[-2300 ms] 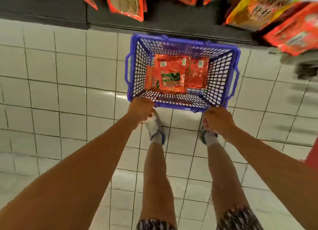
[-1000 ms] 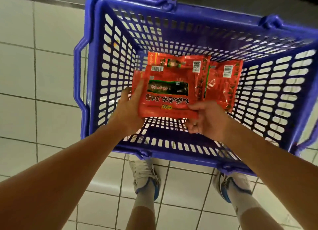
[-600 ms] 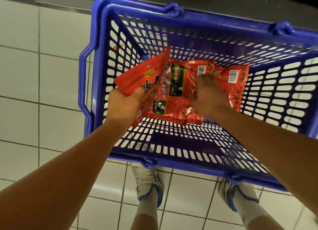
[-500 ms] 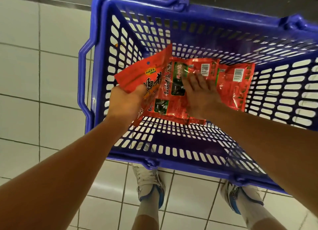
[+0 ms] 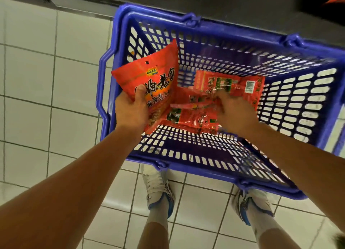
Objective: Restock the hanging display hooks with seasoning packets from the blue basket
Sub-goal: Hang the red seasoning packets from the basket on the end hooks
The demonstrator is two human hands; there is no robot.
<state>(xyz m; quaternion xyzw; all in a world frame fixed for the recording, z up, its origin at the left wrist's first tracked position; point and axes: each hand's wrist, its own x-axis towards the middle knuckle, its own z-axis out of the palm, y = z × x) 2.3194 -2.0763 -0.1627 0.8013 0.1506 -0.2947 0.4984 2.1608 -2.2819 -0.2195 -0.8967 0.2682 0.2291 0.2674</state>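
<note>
The person is gathering stock: left hand (image 5: 131, 109) is gripping one packet (image 5: 153, 80), right hand (image 5: 233, 110) is pinching others (image 5: 190, 116) inside the blue basket (image 5: 224, 32). Next: lifting them toward the hooks.

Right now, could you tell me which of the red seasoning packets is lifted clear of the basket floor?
The large packet in the left hand, held tilted up; the others lie in the blue basket.

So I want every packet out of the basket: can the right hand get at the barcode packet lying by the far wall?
Probably yes. The barcode packet lies uncovered just beyond the right hand, which already grips other packets, so it may need to free its fingers first. The blue basket is open-topped.
</note>
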